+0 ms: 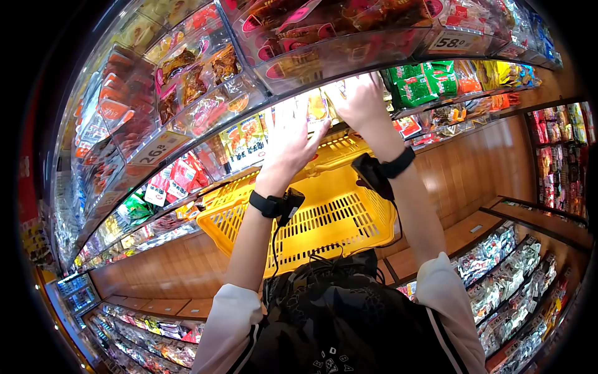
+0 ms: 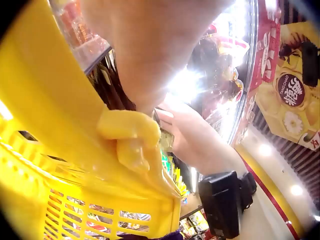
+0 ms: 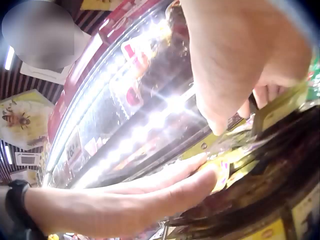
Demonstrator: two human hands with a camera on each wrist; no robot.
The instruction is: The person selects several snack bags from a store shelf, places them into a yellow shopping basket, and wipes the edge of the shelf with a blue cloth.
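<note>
In the head view my left hand reaches into the lit lower shelf, its fingers extended beside a yellow packet. To its right, my right hand bends its fingers down at the packets. The right wrist view has the straight left fingers touching a shiny yellow packet. Above them the right hand has fingers curled over the edge of a yellow-green packet; its grip is partly hidden. The left hand blocks much of the left wrist view, with the right hand beyond.
A yellow basket lies below both forearms, against the shelf front. Clear bins of packaged food overhang the hands. Green packets stand right of the right hand. Wooden panelling runs below the shelf, with more packet rows lower down.
</note>
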